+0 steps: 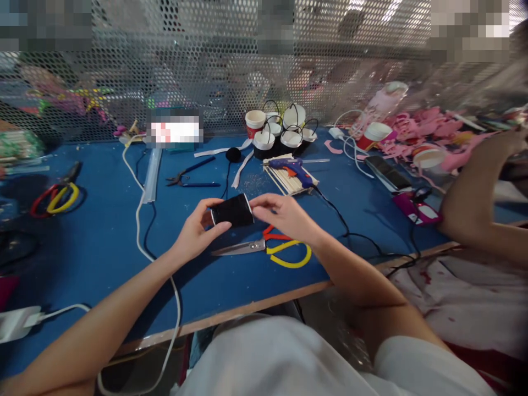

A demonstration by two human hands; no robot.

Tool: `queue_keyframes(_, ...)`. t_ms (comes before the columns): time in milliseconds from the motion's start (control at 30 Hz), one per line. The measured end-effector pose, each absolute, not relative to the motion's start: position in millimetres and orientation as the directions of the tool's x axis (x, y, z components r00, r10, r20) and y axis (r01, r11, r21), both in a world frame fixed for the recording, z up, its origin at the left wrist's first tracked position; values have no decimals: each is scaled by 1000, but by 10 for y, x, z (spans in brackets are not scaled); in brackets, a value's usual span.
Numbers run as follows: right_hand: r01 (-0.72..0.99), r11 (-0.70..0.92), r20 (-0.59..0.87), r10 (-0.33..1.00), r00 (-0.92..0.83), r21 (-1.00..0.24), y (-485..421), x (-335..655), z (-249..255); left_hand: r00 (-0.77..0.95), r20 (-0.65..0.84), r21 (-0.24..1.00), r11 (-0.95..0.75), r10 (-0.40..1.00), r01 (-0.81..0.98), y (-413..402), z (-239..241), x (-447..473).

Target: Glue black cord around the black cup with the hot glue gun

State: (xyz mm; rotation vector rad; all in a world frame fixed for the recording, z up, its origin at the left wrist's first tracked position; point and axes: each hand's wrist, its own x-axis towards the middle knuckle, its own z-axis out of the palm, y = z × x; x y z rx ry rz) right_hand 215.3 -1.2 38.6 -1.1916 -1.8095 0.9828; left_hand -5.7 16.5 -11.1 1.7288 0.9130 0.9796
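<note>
A small paper cup (232,211) covered in black material, white rim showing at its ends, lies sideways above the blue table. Around its left end my left hand (201,227) is closed, thumb along the near side. My right hand (284,215) has its fingers drawn together on the white edge at the cup's right end. Just below are scissors (264,246) with one red and one yellow handle, blades pointing left. A black cord (227,179) runs from behind the cup to a round black piece (233,155).
Behind lie blue-handled pliers (193,171) and a blue glue gun (293,168) on a stick pad, its cable trailing right. Several black-covered cups (291,140) with wire handles stand near the mesh. A white cable (140,220) crosses left. Another person's arm (474,187) rests at right.
</note>
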Motion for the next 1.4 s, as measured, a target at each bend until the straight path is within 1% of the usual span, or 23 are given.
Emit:
queue_keyframes(67,549,302,284,951,-121,-779,87,2351,510,389,203,948,-280,898,151,186,-93,-70)
queue_keyframes(100,646,281,343,939,-31,-710,153,2463,550,388,194,950,-272,901,155,192,-83,-72)
queue_keyframes(167,828,159,388,918,76,-537,310,2686,570,388,194,950,-271,901,153,196,-62,-66)
queue_keyframes(200,900,73,374,922,104,-429,392,2786,551,388,196,949,-274,901,156,195,-50,-61)
queue_keyframes(233,939,-8,317,940,124,-343,472,2873,516,389,196,947,-276,900,161,192,-39,-55)
queue_keyframes(267,956,-58,240,962,130,-288,545,2943,472,395,188,947,-273,899,171,190,-27,-51)
queue_keyframes(333,961,-89,174,975,138,-260,660,3033,378,421,139,951,-239,896,195,186,-4,-45)
queue_keyframes(467,950,-102,157,976,153,-294,754,3080,266,461,7,969,-121,887,217,181,65,-36)
queue_keyframes(533,943,-114,159,972,170,-312,759,3084,248,442,-36,968,-78,896,237,187,119,-22)
queue_keyframes(600,927,-131,174,964,202,-351,751,3091,241,425,-51,974,-48,904,219,207,177,1)
queue_keyframes(667,879,-128,218,943,251,-458,728,3094,251,422,-57,977,-37,905,210,242,223,33)
queue_keyframes(700,835,-100,241,933,268,-542,705,3091,268,405,-48,979,-39,913,202,263,237,52)
queue_keyframes(767,696,13,262,931,253,-718,627,3066,335,364,-27,977,-53,931,207,306,244,95)
queue_keyframes(833,537,97,218,962,167,-838,507,3009,444,317,20,968,-98,948,233,339,225,138)
queue_keyframes(900,473,24,74,993,88,-881,365,2921,564,288,86,945,-169,954,279,355,188,172)
queue_keyframes(967,488,-23,-13,1000,24,-873,235,2810,656,273,145,916,-233,951,326,357,143,189)
queue_keyframes(1100,465,33,-12,996,-93,-885,86,2615,686,220,219,873,-292,951,391,364,81,165)
queue_keyframes(1167,505,81,22,992,-122,-859,60,2573,639,176,246,853,-299,953,429,382,78,136)
queue_keyframes(1300,665,246,200,969,-146,-705,36,2586,527,109,258,838,-279,960,469,427,100,87)
queue_keyframes(1333,680,268,216,963,-162,-683,28,2592,512,100,256,840,-272,962,469,436,104,80)
queue_keyframes(1400,676,275,197,961,-192,-684,8,2593,507,88,247,845,-259,965,467,447,107,74)
